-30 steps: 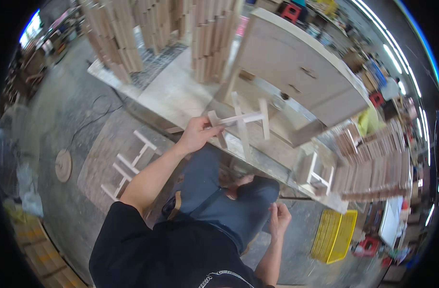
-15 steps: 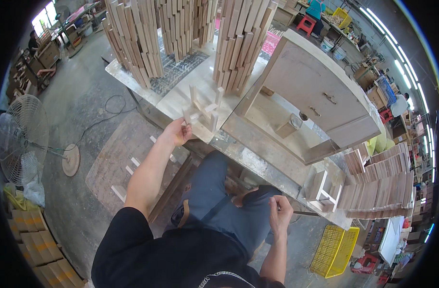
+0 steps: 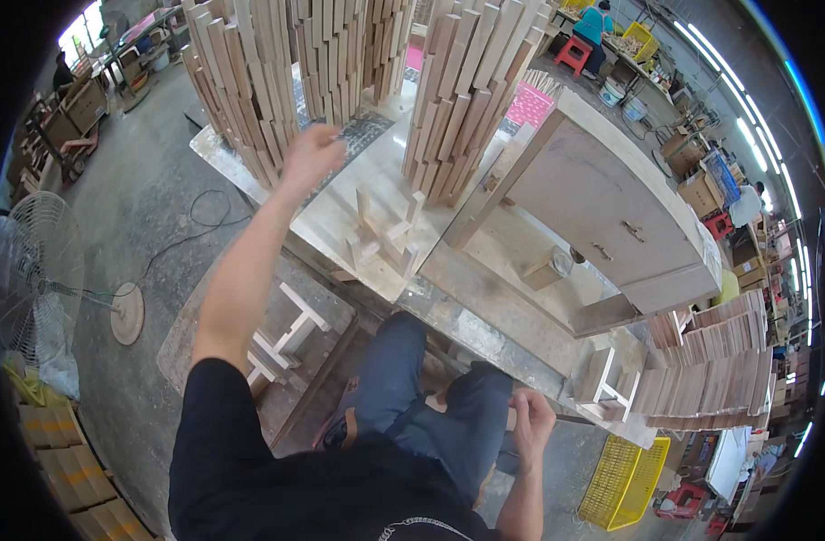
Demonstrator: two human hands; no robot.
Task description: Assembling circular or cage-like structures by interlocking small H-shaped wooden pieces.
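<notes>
My left hand (image 3: 315, 155) is stretched out over the far-left part of the workbench (image 3: 336, 221), close to a tall stack of wooden strips (image 3: 241, 90). Motion smears its fingers, so their grip is unclear. Nearer me, at the bench corner, a small assembly of joined wood pieces (image 3: 382, 236) stands with its ends pointing up; neither hand touches it. My right hand (image 3: 531, 419) hovers beside my right knee with its fingers curled in. Anything inside those fingers is hidden.
A large wooden case with a curved panel (image 3: 601, 207) stands on the bench, right of another strip stack (image 3: 462, 99). Further right are an H-shaped wooden frame (image 3: 608, 383) and rows of stacked slats (image 3: 701, 379). Joined pieces (image 3: 291, 334) lie on a low board. A fan (image 3: 43, 270) stands left.
My left hand has left the wood assembly at the bench corner and moved away from me toward the strip stacks. The right hand stays near my knee, fingers still curled.
</notes>
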